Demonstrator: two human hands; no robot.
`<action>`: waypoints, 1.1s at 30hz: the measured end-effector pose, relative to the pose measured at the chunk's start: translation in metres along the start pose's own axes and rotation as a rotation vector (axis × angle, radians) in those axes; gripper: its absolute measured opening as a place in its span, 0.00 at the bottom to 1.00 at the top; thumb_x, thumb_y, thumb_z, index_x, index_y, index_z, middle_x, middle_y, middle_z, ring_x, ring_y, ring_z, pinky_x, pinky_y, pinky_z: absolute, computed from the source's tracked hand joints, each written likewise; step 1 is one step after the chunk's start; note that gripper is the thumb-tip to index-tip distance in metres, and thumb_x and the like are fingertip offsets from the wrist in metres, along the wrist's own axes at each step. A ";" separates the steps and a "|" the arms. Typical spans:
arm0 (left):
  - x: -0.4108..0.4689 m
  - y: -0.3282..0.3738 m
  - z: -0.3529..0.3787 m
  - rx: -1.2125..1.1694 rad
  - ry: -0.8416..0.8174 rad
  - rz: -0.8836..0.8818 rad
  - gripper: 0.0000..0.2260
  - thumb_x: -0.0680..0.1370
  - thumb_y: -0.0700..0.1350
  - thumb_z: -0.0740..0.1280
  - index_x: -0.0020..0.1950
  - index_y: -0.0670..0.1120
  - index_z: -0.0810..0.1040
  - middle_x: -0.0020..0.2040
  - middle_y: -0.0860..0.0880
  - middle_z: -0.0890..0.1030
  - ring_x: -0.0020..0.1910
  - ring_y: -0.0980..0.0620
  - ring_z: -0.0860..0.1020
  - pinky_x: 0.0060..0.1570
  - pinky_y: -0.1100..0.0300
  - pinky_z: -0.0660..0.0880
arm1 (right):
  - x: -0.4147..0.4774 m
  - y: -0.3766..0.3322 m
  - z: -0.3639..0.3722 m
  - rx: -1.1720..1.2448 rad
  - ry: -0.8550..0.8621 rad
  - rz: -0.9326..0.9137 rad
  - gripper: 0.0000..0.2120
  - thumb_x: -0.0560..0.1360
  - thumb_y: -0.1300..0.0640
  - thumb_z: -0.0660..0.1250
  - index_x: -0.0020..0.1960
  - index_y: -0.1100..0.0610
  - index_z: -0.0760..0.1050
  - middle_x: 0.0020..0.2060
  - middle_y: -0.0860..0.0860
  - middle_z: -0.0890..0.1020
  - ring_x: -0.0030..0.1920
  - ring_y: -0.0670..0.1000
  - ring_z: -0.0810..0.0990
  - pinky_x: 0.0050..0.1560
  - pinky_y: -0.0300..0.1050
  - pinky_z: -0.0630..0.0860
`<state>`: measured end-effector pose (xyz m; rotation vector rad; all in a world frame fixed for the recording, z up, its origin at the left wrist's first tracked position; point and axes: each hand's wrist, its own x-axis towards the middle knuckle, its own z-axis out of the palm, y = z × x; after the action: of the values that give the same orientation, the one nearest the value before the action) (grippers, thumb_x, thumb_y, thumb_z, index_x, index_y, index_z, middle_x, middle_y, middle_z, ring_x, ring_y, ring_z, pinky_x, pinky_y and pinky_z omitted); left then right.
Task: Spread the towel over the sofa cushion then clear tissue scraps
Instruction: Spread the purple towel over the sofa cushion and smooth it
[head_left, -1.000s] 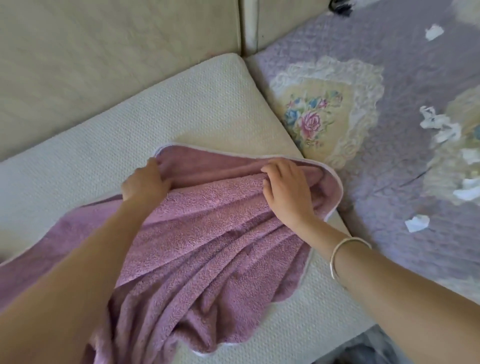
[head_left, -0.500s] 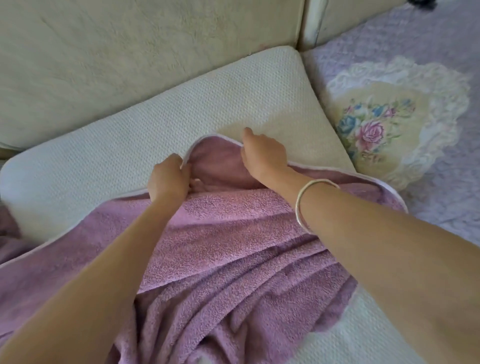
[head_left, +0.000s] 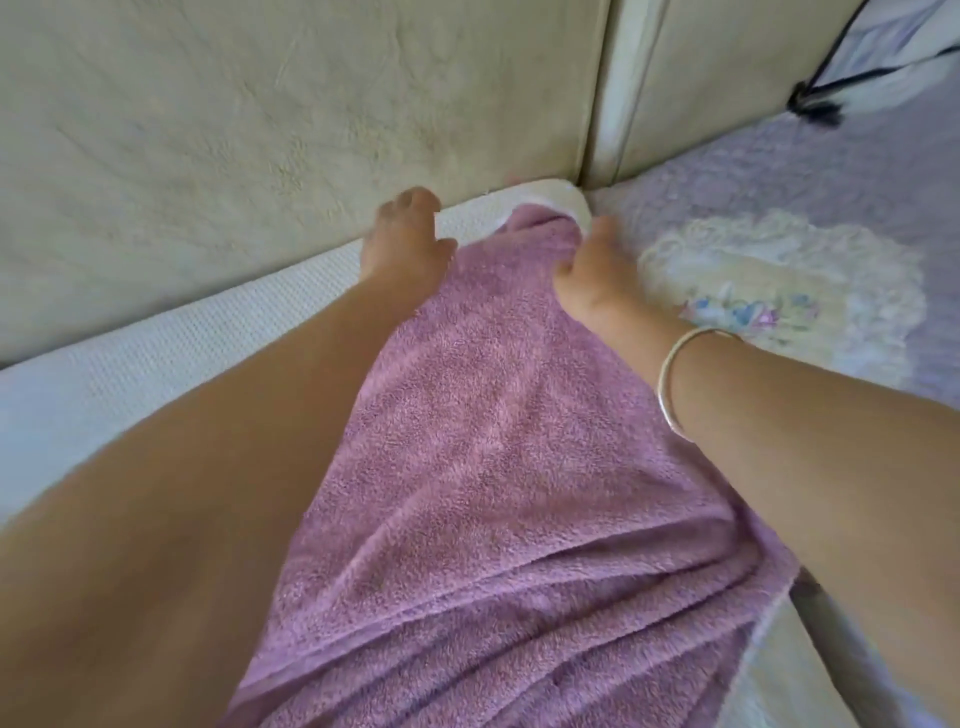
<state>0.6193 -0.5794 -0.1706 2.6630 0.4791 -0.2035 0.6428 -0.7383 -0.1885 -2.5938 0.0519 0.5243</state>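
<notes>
Towel (head_left: 493, 467) now nearer backrest (head_left: 260, 130), lengthwise toward it; right hand's (head_left: 592, 275) grip perhaps on tip, left hand's (head_left: 405, 244) unclear.

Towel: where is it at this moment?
In the head view, the towel lies centre frame over the white cushion, its far tip near the sofa backrest, between the left hand and right hand.

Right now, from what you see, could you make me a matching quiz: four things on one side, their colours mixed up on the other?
Things:
1. towel
2. cushion
3. bangle
4. cord

Colours:
a. silver
b. black
c. purple
d. white

Pairs: 1-c, 2-d, 3-a, 4-b.
</notes>
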 end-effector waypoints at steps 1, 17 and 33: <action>-0.013 -0.011 0.006 0.055 0.020 -0.008 0.16 0.79 0.43 0.62 0.66 0.42 0.69 0.66 0.41 0.70 0.66 0.43 0.68 0.59 0.50 0.68 | -0.005 0.001 0.010 -0.054 -0.002 -0.065 0.27 0.79 0.59 0.57 0.75 0.63 0.52 0.71 0.61 0.66 0.70 0.60 0.66 0.68 0.52 0.65; -0.076 -0.117 0.062 0.102 0.339 -0.028 0.15 0.74 0.45 0.56 0.51 0.39 0.77 0.38 0.40 0.79 0.28 0.43 0.80 0.16 0.60 0.68 | -0.005 -0.016 0.083 -0.584 0.074 -0.157 0.27 0.78 0.65 0.35 0.76 0.64 0.42 0.77 0.61 0.44 0.76 0.63 0.41 0.71 0.69 0.43; -0.092 -0.201 -0.042 0.185 -0.294 -0.212 0.18 0.76 0.55 0.63 0.61 0.47 0.67 0.43 0.47 0.75 0.42 0.48 0.73 0.43 0.57 0.68 | -0.042 -0.107 0.062 -0.914 -0.071 -0.677 0.21 0.79 0.65 0.52 0.70 0.55 0.65 0.68 0.54 0.72 0.69 0.57 0.64 0.65 0.50 0.64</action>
<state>0.4634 -0.4179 -0.1896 2.6907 0.6713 -0.7234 0.5956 -0.6176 -0.1735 -3.1360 -1.3155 0.4280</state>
